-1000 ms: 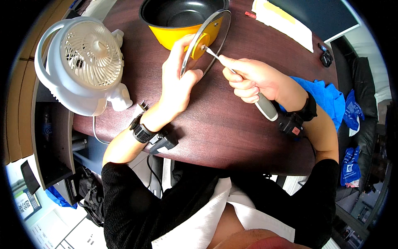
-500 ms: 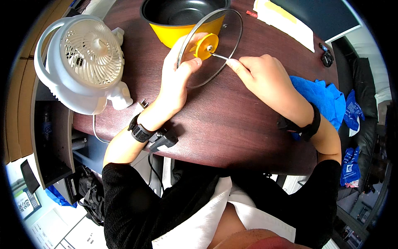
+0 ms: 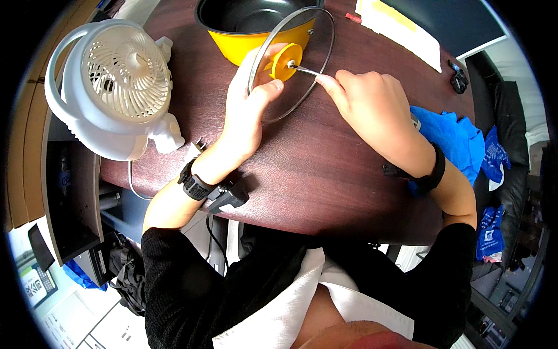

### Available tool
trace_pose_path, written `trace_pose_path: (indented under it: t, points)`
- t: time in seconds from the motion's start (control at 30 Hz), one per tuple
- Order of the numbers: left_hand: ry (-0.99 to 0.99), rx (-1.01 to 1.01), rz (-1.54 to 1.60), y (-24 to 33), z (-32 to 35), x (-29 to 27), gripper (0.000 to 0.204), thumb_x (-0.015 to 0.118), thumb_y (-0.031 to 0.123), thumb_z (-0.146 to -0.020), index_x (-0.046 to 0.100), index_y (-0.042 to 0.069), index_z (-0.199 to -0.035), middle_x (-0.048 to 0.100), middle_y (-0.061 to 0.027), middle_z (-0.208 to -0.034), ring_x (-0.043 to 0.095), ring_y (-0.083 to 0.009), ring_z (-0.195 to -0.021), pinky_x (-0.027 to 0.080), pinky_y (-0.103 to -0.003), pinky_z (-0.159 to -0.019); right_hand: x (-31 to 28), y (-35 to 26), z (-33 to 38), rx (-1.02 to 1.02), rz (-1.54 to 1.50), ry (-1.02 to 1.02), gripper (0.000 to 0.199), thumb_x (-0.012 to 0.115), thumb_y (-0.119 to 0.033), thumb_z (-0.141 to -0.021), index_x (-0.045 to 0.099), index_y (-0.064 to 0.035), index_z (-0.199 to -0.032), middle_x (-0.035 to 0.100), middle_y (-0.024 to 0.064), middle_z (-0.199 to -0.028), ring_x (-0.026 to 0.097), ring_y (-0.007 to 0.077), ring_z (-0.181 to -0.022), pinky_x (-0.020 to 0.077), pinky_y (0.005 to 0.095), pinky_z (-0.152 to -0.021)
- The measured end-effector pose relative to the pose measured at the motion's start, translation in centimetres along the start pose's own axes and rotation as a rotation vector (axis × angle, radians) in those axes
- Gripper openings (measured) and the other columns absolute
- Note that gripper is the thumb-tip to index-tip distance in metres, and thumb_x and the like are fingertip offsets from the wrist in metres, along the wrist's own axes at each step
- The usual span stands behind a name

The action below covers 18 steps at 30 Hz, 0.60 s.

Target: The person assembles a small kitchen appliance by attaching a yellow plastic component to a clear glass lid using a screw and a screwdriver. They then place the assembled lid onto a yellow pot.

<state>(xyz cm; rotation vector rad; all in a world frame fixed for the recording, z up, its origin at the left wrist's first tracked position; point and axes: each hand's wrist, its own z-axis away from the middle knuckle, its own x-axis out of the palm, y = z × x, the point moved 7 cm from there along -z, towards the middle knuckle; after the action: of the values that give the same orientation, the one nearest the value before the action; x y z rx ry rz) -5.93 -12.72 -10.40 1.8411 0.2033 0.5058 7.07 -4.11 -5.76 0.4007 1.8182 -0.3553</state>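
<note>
Left hand (image 3: 247, 110): forearm reaching far, fingers gripping glass lid (image 3: 293, 61) tilted on edge before yellow pot (image 3: 250, 26). Right hand (image 3: 372, 107): closed on screwdriver (image 3: 305, 70), tip at lid's yellow knob (image 3: 285, 61). Worktop (image 3: 325, 168), fan (image 3: 116, 87) left.

The left hand (image 3: 247, 110) holds a glass lid (image 3: 293, 61) tilted on edge just in front of the yellow pot (image 3: 256, 35), thumb on its rim. The right hand (image 3: 372, 107) grips a screwdriver (image 3: 303, 70), its tip at the lid's yellow knob (image 3: 285, 61), probably touching. A white fan (image 3: 116, 87) stands left of the pot; a blue cloth (image 3: 450, 139) lies to its right.
</note>
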Motion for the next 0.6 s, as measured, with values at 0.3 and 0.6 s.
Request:
trace_pose_path:
  t: [0.3, 0.6]
  points:
    - [-0.013, 0.016, -0.115, 1.0, 0.0, 0.4, 0.064, 0.045, 0.02, -0.077, 0.035, 0.003, -0.138, 0.04, -0.0176, -0.141, 0.042, -0.0287, -0.131, 0.03, -0.042, -0.112, -0.4, -0.3, -0.9, 0.018, 0.018, 0.015, 0.041, 0.054, -0.037, -0.094, 0.069, -0.0063, -0.072, 0.06, 0.0126, -0.054, 0.06, 0.0273, -0.046, 0.0489, 0.034, -0.045]
    - [-0.042, 0.003, -0.121, 1.3, 0.3, 0.8, 0.069, 0.047, 0.021, -0.074, 0.032, 0.005, -0.14, 0.035, -0.0191, -0.142, 0.041, -0.0315, -0.132, 0.027, -0.045, -0.114, -0.7, -0.2, -1.1, 0.052, -0.051, 0.023, 0.045, 0.052, -0.038, -0.095, 0.068, -0.0055, -0.067, 0.059, 0.0143, -0.054, 0.061, 0.0303, -0.048, 0.0499, 0.0353, -0.047]
